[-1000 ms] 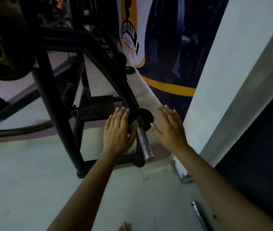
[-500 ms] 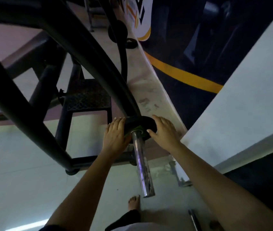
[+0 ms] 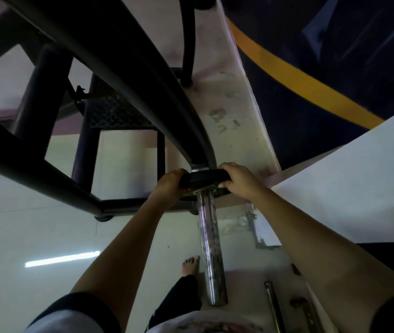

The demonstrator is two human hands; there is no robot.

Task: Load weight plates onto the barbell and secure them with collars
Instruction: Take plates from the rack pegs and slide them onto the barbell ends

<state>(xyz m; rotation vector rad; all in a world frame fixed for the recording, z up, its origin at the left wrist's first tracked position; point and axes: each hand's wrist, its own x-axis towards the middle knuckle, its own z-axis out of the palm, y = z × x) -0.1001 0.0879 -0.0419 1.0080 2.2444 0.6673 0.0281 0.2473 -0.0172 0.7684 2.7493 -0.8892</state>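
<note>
1. Steel barbell sleeve runs its long axis from the black frame tube at the upper middle down toward the viewer; its free end sits low in the view, just right of a bare foot.
2. Small black weight plate is threaded on the sleeve at the far end, close against the frame junction, its flat face turned toward the free end and a green ring showing around the bore.
3. Left hand is curled around the plate's left rim, fingers wrapped over the far edge.
4. Right hand is curled around the right rim the same way, fingers over the top and thumb on the near face.
5. Both forearms reach forward from dark-cuffed sleeves at the bottom corners.
6. Pale floor lies below, with a bright streak of reflected light at the left.
7. Thin metal rod lies on the floor at lower right, beside a second piece of hardware too dim to identify.
8. Dark wall with a yellow stripe rises at upper right.
</note>
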